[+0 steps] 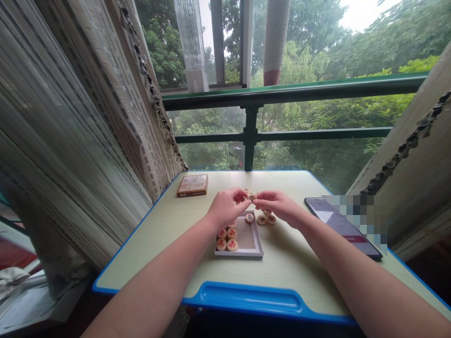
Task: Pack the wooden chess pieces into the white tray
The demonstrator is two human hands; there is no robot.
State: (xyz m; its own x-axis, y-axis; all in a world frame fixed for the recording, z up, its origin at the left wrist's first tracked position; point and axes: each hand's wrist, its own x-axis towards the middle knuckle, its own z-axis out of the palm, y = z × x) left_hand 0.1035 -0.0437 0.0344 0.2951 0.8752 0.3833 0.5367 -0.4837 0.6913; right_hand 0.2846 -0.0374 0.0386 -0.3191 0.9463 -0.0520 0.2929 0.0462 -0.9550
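Note:
Above the far side of a shallow white box tray point(260, 239), my left hand point(225, 206) and my right hand point(278, 204) meet at their fingertips. Pinched between them is a round wooden Chinese chess piece point(252, 197) with a dark character. Red-marked pieces point(232, 244) sit in rows along the tray's left side, partly hidden by my left hand. One dark-marked piece point(249, 218) lies at the tray's far right corner. Just right of the tray, loose pieces point(261, 219) rest on the table, and more show partly behind my fingers.
A flat brown patterned box point(192, 185) lies at the table's far left. On the right is a large phone or tablet point(338, 225), partly pixelated. The pale table point(158, 249) has a blue rim and a front groove point(250, 298). Curtains flank it; a green railing point(299, 94) stands behind.

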